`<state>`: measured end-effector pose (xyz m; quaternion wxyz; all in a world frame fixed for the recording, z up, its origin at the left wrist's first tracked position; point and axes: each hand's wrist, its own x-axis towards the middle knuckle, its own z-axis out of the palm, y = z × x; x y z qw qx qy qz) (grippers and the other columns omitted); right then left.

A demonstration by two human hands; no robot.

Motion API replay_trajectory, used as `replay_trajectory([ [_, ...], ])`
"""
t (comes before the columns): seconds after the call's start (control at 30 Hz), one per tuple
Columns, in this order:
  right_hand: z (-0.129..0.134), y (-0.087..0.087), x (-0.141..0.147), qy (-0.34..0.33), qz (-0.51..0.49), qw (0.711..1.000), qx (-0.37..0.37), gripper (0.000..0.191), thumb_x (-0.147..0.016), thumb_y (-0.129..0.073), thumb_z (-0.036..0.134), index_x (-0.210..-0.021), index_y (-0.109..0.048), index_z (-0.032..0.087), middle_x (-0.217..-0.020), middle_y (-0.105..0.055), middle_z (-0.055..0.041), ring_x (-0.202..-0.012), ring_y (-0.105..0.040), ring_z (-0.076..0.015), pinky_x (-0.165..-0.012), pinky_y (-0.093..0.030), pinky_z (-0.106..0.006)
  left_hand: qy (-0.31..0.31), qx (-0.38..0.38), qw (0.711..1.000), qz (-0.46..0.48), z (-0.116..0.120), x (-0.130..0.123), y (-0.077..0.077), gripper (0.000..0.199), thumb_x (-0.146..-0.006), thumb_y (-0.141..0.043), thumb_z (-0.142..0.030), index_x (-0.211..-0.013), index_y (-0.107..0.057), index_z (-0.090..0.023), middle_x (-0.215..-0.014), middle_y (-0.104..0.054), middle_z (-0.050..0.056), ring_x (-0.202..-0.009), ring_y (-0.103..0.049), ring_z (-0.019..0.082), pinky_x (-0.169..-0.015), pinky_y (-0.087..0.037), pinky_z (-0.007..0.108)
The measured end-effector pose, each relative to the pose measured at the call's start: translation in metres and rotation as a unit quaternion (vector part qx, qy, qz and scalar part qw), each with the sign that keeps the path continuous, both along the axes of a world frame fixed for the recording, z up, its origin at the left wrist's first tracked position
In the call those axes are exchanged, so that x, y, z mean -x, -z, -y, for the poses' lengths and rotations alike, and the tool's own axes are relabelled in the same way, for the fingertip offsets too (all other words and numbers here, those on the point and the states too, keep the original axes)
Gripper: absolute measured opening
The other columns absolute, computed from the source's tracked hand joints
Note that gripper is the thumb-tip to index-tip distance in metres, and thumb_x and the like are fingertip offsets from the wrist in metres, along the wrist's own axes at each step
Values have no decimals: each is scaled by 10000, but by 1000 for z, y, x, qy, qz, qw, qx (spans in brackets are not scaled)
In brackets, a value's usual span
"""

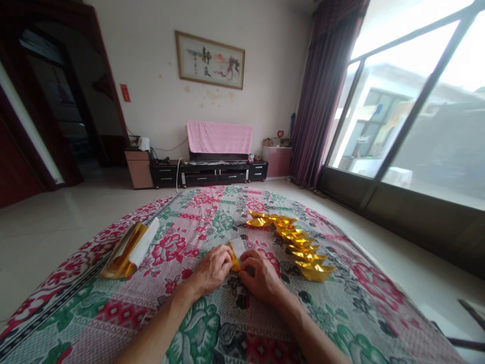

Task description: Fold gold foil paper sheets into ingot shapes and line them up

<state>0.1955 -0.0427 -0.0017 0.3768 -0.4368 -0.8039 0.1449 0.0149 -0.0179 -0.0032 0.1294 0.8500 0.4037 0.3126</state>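
Head view, your only one: pale wall (pixel 140 45) ahead with a framed picture (pixel 210 59), black low cabinet (pixel 199 179) under it, pink cloth (pixel 220 136) draped over something on top. Purple curtain (pixel 320 96) and big window (pixel 409 106) on your right.

You're at a table under a flowered tablecloth (pixel 197 331); its far edge curves round toward the cabinet.

Work piece: gold-and-white sheet (pixel 236 255), partly folded, on the table between your hands, well in from the left and right edges. Gold side toward you, white flap on the far side.

Your left hand (pixel 212 268): closed, thumb and fingers pinching the sheet's left side. Your right hand (pixel 261 277): fingers curled at its right side, touching; can't tell if they grip or only press.

Toward the table's right edge: boat-shaped gold pieces (pixel 314 272), lined up in a slanting row, nearest one furthest right. By the table's left edge: loose stack of gold-and-white sheets (pixel 131 247), curled up.
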Motion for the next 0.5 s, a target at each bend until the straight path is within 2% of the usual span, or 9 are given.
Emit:
replay_trajectory([
  [0.23,2,2,9,37,1,999,15,116,-704,-566,131,-619,-627,181,-869,-595,-42,-845,-544,-156,-787,-409,-276,10,41,999,27,0,1,-4,42,-732,-552,-168,-702,-581,-175,-913,-602,43,-880,-547,155,-838,-430,288],
  [0.33,5,-1,9,24,12,1000,17,103,-692,-565,134,-638,-631,191,-880,-597,-37,-861,-540,-165,-804,-401,-290,13,53,998,21,0,2,-7,111,-761,-543,-218,-673,-595,-176,-929,-600,43,-880,-550,153,-841,-431,288],
  [0.4,5,-3,6,-7,23,1000,20,123,-660,-558,104,-698,-631,195,-904,-592,-35,-863,-537,-165,-804,-401,-288,24,56,998,13,1,3,-10,138,-783,-529,-233,-684,-607,-178,-944,-599,43,-897,-548,151,-850,-426,284],
  [0.5,5,-7,0,-38,39,998,14,331,-605,-524,60,-891,-614,201,-935,-572,-43,-870,-526,-166,-792,-406,-281,46,62,997,2,2,5,-14,150,-797,-530,-265,-716,-624,-181,-961,-598,43,-922,-544,152,-868,-420,284],
])
